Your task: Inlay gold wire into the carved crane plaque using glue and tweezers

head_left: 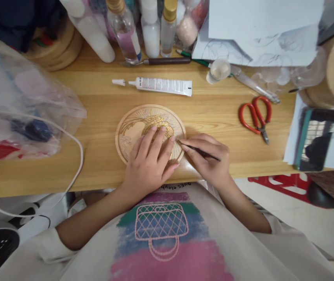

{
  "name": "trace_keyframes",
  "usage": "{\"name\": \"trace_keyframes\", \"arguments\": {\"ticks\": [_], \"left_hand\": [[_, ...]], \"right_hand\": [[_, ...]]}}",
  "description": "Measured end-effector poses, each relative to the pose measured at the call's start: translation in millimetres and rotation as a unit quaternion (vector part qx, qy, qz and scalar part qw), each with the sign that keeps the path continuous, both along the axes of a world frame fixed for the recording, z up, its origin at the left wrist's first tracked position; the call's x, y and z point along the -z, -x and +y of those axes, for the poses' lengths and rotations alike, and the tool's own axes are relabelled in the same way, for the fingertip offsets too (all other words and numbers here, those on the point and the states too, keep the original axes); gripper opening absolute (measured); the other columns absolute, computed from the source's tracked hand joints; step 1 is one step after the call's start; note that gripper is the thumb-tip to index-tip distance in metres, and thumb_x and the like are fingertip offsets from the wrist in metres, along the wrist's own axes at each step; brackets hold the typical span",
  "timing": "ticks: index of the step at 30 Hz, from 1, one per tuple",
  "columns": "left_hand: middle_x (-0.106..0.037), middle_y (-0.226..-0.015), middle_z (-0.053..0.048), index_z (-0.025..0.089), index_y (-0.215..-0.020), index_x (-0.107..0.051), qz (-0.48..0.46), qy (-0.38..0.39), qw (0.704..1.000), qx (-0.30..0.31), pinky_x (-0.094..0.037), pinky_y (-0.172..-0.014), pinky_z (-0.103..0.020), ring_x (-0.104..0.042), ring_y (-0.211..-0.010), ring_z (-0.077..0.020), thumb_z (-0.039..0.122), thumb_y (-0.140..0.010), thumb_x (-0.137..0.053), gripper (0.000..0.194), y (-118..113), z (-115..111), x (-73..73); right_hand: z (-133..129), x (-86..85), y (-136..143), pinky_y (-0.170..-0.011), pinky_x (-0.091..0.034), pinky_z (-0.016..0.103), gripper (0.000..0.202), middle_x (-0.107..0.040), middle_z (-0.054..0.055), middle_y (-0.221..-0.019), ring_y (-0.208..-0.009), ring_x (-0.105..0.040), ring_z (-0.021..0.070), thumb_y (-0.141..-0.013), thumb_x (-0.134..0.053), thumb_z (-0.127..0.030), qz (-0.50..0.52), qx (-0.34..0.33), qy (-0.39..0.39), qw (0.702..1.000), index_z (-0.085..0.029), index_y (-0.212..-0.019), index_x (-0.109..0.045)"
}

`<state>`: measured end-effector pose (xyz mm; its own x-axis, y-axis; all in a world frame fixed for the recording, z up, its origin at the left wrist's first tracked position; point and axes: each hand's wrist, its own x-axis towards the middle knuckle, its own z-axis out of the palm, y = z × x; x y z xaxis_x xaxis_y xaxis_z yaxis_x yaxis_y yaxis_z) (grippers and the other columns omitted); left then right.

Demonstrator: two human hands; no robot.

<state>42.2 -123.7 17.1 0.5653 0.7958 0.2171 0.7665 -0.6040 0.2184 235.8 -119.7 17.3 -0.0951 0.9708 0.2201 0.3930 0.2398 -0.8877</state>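
Observation:
A round wooden plaque (131, 136) with fine carved lines and gold wire-like parts lies near the table's front edge. Spread over its lower middle is my left hand (147, 164), fingers apart and fingertips resting on the surface. My right hand (210, 158) pinches a thin dark tool (203, 152) at the plaque's right rim, its tip close to my left fingertips. Above the plaque lies a white tube (163, 86), its nozzle pointing left at a small white cap (118, 82).
Red-handled pliers (254, 117) and a phone (316, 139) lie to the right. Bottles (127, 37), a dark-handled tool (169, 61), a small clear cup (219, 70) and papers (260, 31) line the back. At left are a plastic bag (29, 97) and a white cable (80, 156).

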Motion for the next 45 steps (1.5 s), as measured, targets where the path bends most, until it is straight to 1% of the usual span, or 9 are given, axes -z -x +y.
{"name": "trace_keyframes", "arguments": {"ticks": [3,8,14,19,23,31,38,41,45], "left_hand": [[-0.054,-0.143,-0.021,0.011,-0.136,-0.054,0.015,-0.011,1.000,0.003,-0.035,-0.110,-0.046,-0.048,-0.135,-0.0356,0.047,-0.096,-0.051,0.054,0,0,-0.9],[-0.056,-0.141,-0.021,0.010,-0.135,-0.055,0.016,-0.027,1.000,0.003,-0.037,-0.109,-0.046,-0.050,-0.133,-0.0355,0.048,-0.095,-0.051,0.055,0,1,-1.2],[-0.053,-0.144,-0.021,0.012,-0.136,-0.054,0.003,-0.001,1.000,0.000,-0.035,-0.111,-0.047,-0.046,-0.137,-0.0352,0.048,-0.096,-0.051,0.054,0,0,-0.9],[-0.056,-0.141,-0.021,0.010,-0.133,-0.056,0.006,-0.018,1.000,0.004,-0.037,-0.109,-0.046,-0.049,-0.134,-0.0359,0.048,-0.096,-0.050,0.054,0,1,-0.3],[-0.053,-0.144,-0.020,0.011,-0.136,-0.054,0.000,-0.008,1.000,0.000,-0.035,-0.111,-0.046,-0.046,-0.138,-0.0350,0.048,-0.096,-0.050,0.055,0,0,0.5],[-0.057,-0.140,-0.020,0.009,-0.133,-0.057,0.002,-0.040,0.999,-0.004,-0.037,-0.109,-0.046,-0.051,-0.132,-0.0357,0.048,-0.096,-0.050,0.054,0,1,-0.1],[-0.054,-0.144,-0.019,0.014,-0.137,-0.055,-0.009,-0.020,1.000,-0.008,-0.033,-0.112,-0.047,-0.046,-0.137,-0.0343,0.047,-0.095,-0.051,0.053,0,0,2.3],[-0.053,-0.144,-0.019,0.014,-0.137,-0.054,-0.011,-0.015,1.000,-0.007,-0.034,-0.112,-0.047,-0.046,-0.137,-0.0350,0.047,-0.095,-0.051,0.053,0,0,2.0],[-0.056,-0.141,-0.021,0.012,-0.134,-0.057,-0.003,-0.032,0.999,-0.005,-0.037,-0.108,-0.048,-0.050,-0.133,-0.0363,0.047,-0.096,-0.051,0.052,-1,1,0.7]], "right_hand": [[-1,0.2,1,-0.070,-0.057,0.028,0.021,-0.074,0.002,-0.090,-0.079,-0.068,0.0134,-0.087,-0.068,-0.014,-0.004,0.006,0.001,1.000,-0.024,-0.104,-0.076],[-4,-1.5,3,-0.068,-0.056,0.027,0.017,-0.074,0.002,-0.087,-0.077,-0.068,0.0138,-0.086,-0.070,-0.016,-0.022,0.037,0.004,0.999,-0.024,-0.101,-0.076],[-7,-2.0,4,-0.067,-0.057,0.028,0.016,-0.073,0.002,-0.086,-0.075,-0.068,0.0140,-0.088,-0.068,-0.017,-0.028,0.042,0.006,0.999,-0.024,-0.100,-0.076],[-10,-3.0,8,-0.068,-0.057,0.029,0.018,-0.074,0.003,-0.088,-0.076,-0.068,0.0141,-0.088,-0.067,-0.015,-0.047,0.046,-0.014,0.998,-0.023,-0.101,-0.075],[-12,-5.2,13,-0.069,-0.058,0.031,0.018,-0.074,0.003,-0.087,-0.077,-0.068,0.0149,-0.090,-0.064,-0.016,-0.061,0.060,-0.011,0.996,-0.024,-0.102,-0.074],[-14,-4.6,17,-0.068,-0.058,0.029,0.017,-0.073,0.003,-0.085,-0.076,-0.067,0.0147,-0.088,-0.065,-0.013,-0.053,0.078,-0.019,0.995,-0.022,-0.099,-0.074],[-15,-3.0,18,-0.068,-0.058,0.030,0.016,-0.074,0.003,-0.087,-0.076,-0.068,0.0144,-0.089,-0.064,-0.015,-0.053,0.083,-0.022,0.995,-0.022,-0.100,-0.074],[-15,-1.5,18,-0.069,-0.059,0.030,0.017,-0.075,0.003,-0.089,-0.077,-0.068,0.0147,-0.089,-0.064,-0.014,-0.048,0.084,-0.023,0.995,-0.023,-0.101,-0.074],[-16,-0.1,18,-0.068,-0.059,0.029,0.019,-0.075,0.003,-0.091,-0.078,-0.069,0.0143,-0.088,-0.065,-0.013,-0.044,0.085,-0.029,0.995,-0.023,-0.102,-0.073]]}}
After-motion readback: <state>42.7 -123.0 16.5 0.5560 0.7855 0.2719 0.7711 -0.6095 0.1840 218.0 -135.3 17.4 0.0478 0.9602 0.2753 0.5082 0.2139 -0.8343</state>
